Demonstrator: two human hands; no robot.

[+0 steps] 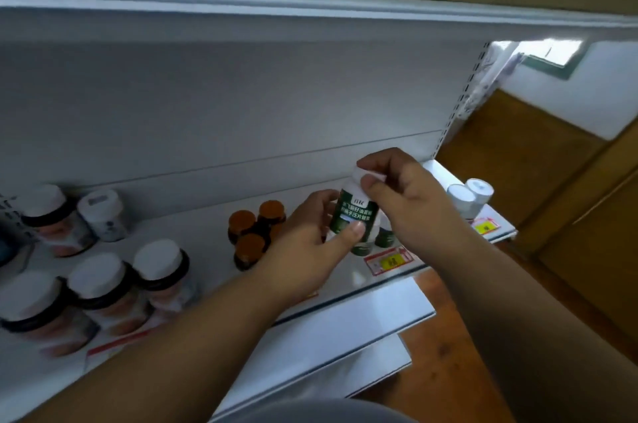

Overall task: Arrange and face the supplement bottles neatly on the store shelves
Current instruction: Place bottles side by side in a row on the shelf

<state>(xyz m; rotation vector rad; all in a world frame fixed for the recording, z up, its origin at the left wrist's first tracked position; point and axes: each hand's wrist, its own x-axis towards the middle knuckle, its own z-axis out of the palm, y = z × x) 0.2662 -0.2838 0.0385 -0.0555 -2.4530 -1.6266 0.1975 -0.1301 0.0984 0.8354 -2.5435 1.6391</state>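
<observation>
Facing step in hand. Green-labelled supplement bottle (352,219), centre-right of frame above the shelf (448,177) front: left hand (310,243) grips its body, right hand (400,194) pinches the white cap (362,176). Next, judged: turn label forward, set down upright.

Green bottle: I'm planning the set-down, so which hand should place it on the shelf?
Probably left hand: it grips the green bottle round its body, while right hand only pinches the cap.
</observation>
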